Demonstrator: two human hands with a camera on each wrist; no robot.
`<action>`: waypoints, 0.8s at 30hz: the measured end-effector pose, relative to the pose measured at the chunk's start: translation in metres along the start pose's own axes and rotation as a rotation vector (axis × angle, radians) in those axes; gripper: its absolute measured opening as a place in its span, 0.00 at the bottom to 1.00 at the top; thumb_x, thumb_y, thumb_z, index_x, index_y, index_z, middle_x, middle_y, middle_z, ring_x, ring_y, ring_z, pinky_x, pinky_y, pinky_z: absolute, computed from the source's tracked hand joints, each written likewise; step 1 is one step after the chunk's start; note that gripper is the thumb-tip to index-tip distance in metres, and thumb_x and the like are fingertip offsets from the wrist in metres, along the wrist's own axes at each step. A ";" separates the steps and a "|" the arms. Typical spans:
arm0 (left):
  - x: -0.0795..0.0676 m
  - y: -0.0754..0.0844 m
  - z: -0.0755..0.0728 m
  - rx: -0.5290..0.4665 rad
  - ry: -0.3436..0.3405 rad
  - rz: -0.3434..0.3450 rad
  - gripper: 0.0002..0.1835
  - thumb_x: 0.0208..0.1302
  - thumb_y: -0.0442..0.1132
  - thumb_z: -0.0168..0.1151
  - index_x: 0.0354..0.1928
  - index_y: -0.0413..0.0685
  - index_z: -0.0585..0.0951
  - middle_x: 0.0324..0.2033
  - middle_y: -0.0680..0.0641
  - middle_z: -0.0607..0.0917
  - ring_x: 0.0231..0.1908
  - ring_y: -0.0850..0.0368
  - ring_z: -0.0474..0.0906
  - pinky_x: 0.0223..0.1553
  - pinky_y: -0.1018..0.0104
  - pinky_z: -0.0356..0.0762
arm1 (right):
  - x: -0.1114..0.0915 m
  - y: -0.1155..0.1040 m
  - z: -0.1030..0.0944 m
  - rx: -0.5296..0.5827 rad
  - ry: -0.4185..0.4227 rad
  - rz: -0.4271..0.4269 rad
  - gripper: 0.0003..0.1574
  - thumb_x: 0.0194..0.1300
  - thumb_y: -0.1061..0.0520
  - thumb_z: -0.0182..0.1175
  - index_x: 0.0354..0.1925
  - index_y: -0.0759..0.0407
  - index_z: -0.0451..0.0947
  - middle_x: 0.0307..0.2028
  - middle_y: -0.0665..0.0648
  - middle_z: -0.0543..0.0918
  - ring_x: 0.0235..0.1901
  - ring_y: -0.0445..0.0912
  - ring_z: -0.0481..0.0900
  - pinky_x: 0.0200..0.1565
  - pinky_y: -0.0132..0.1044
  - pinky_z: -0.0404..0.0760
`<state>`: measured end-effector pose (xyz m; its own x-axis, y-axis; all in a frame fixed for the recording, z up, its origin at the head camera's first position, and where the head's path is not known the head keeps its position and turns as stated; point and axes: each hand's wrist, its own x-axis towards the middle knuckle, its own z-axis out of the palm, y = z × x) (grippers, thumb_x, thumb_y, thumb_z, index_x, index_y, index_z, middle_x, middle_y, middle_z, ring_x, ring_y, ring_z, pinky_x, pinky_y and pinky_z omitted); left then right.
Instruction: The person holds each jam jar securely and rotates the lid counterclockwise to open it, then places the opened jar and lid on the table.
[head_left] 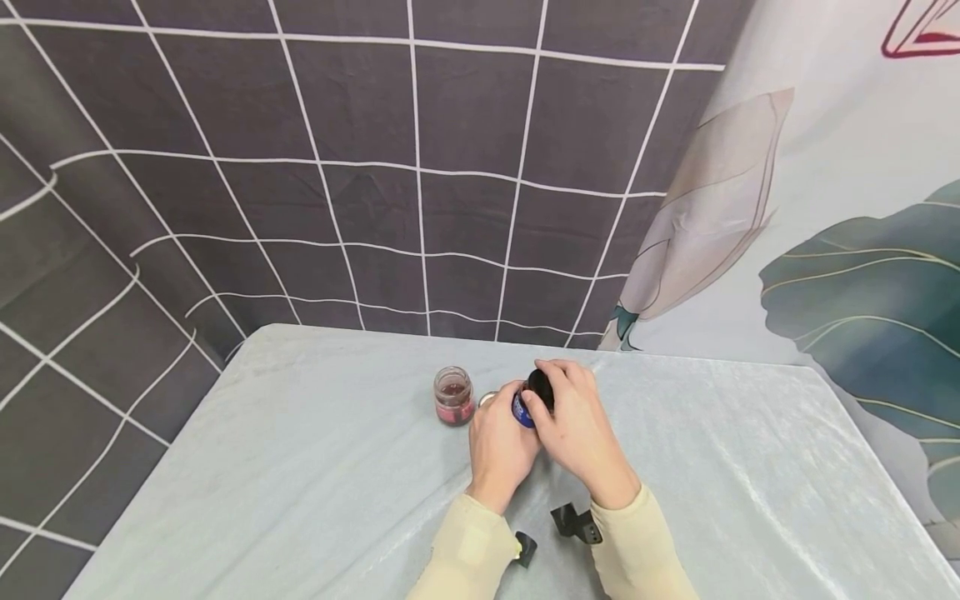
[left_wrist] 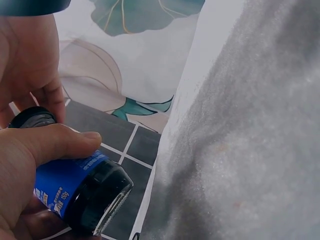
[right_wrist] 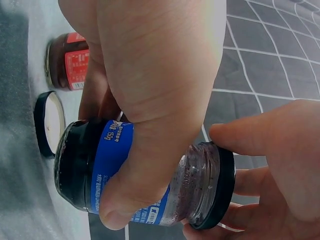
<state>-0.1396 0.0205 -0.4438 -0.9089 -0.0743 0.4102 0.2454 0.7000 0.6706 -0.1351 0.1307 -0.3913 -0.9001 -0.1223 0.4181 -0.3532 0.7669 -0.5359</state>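
Observation:
A glass jar with a blue label (head_left: pixel 522 412) is held tilted above the table by my left hand (head_left: pixel 501 450), whose thumb (left_wrist: pixel 65 142) lies across the label. My right hand (head_left: pixel 587 429) grips the jar's black lid (right_wrist: pixel 222 187), thumb on one side and fingers round the other. The lid sits at the jar's mouth; dark residue clings to the clear glass (right_wrist: pixel 187 185) below it. Left of both hands an uncapped jar with a red label (head_left: pixel 453 406) stands upright, dark contents inside. A loose lid (right_wrist: pixel 51 123) lies beside it, partly hidden by my left hand in the head view.
A pale cloth covers the table (head_left: pixel 315 467). Behind it hangs a dark curtain with white grid lines (head_left: pixel 360 200), and a leaf-patterned curtain (head_left: pixel 825 250) hangs at the right. Black wrist mounts (head_left: pixel 577 523) stick out from both sleeves.

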 end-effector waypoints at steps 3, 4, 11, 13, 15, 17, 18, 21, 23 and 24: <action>0.000 0.000 0.000 -0.002 0.001 0.001 0.21 0.55 0.45 0.73 0.51 0.47 0.85 0.38 0.46 0.89 0.37 0.49 0.85 0.38 0.55 0.81 | -0.001 0.000 0.000 0.006 -0.001 0.001 0.27 0.66 0.59 0.64 0.60 0.72 0.76 0.54 0.69 0.78 0.57 0.66 0.71 0.58 0.58 0.71; 0.000 -0.001 0.000 -0.005 0.001 0.002 0.21 0.55 0.45 0.73 0.51 0.46 0.85 0.38 0.46 0.89 0.37 0.49 0.85 0.39 0.55 0.81 | -0.001 0.000 0.000 0.007 -0.001 0.000 0.27 0.66 0.59 0.64 0.60 0.72 0.75 0.54 0.69 0.78 0.57 0.66 0.71 0.58 0.58 0.71; 0.000 -0.001 0.001 -0.012 0.002 0.008 0.21 0.55 0.44 0.72 0.51 0.46 0.85 0.38 0.47 0.89 0.37 0.49 0.85 0.39 0.55 0.82 | 0.000 0.000 0.000 0.004 -0.012 0.004 0.27 0.67 0.59 0.64 0.61 0.70 0.75 0.55 0.69 0.78 0.58 0.65 0.71 0.59 0.58 0.71; 0.000 -0.001 0.001 -0.013 0.002 0.010 0.21 0.55 0.44 0.72 0.51 0.46 0.85 0.39 0.46 0.89 0.37 0.49 0.85 0.39 0.55 0.82 | 0.000 0.000 0.000 0.005 -0.015 0.006 0.27 0.67 0.59 0.63 0.61 0.70 0.75 0.55 0.68 0.78 0.58 0.65 0.71 0.59 0.58 0.71; 0.000 -0.001 0.001 -0.014 0.002 0.010 0.21 0.55 0.44 0.72 0.51 0.46 0.85 0.39 0.47 0.89 0.37 0.49 0.85 0.39 0.55 0.82 | 0.000 0.000 0.000 0.005 -0.017 0.007 0.27 0.67 0.60 0.63 0.61 0.70 0.75 0.55 0.68 0.78 0.58 0.65 0.71 0.59 0.58 0.71; 0.000 -0.002 0.001 -0.014 0.001 0.010 0.21 0.55 0.44 0.72 0.51 0.46 0.85 0.39 0.47 0.89 0.37 0.49 0.85 0.40 0.55 0.82 | 0.000 0.000 0.000 0.005 -0.018 0.007 0.27 0.67 0.60 0.63 0.61 0.70 0.75 0.55 0.68 0.78 0.58 0.65 0.71 0.59 0.58 0.71; 0.000 -0.002 0.001 -0.015 0.000 0.009 0.21 0.55 0.44 0.73 0.51 0.46 0.85 0.39 0.47 0.89 0.37 0.49 0.85 0.40 0.55 0.82 | 0.000 0.000 0.000 0.006 -0.018 0.006 0.26 0.67 0.60 0.63 0.61 0.69 0.76 0.55 0.68 0.78 0.58 0.65 0.71 0.59 0.58 0.71; 0.000 -0.002 0.002 -0.016 0.000 0.010 0.21 0.55 0.44 0.73 0.51 0.46 0.85 0.38 0.47 0.89 0.37 0.49 0.85 0.39 0.55 0.81 | 0.000 0.001 -0.001 0.011 -0.018 0.007 0.26 0.68 0.60 0.63 0.61 0.69 0.76 0.55 0.68 0.78 0.58 0.65 0.71 0.59 0.58 0.71; 0.000 -0.002 0.002 -0.016 -0.002 0.008 0.21 0.55 0.45 0.73 0.51 0.46 0.85 0.38 0.47 0.89 0.37 0.49 0.85 0.39 0.55 0.81 | 0.000 0.001 -0.001 0.016 -0.019 0.007 0.26 0.68 0.59 0.62 0.61 0.69 0.76 0.55 0.68 0.78 0.58 0.65 0.71 0.60 0.57 0.71; 0.000 -0.002 0.002 -0.016 -0.002 0.007 0.21 0.55 0.45 0.73 0.51 0.46 0.85 0.38 0.47 0.89 0.37 0.49 0.85 0.39 0.55 0.81 | 0.000 0.001 -0.001 0.018 -0.021 0.009 0.25 0.69 0.59 0.62 0.61 0.69 0.76 0.55 0.68 0.78 0.58 0.65 0.71 0.60 0.57 0.71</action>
<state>-0.1406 0.0201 -0.4467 -0.9077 -0.0679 0.4141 0.2574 0.6892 0.6773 -0.1352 0.1325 -0.3912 -0.9083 -0.1290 0.3980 -0.3496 0.7564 -0.5528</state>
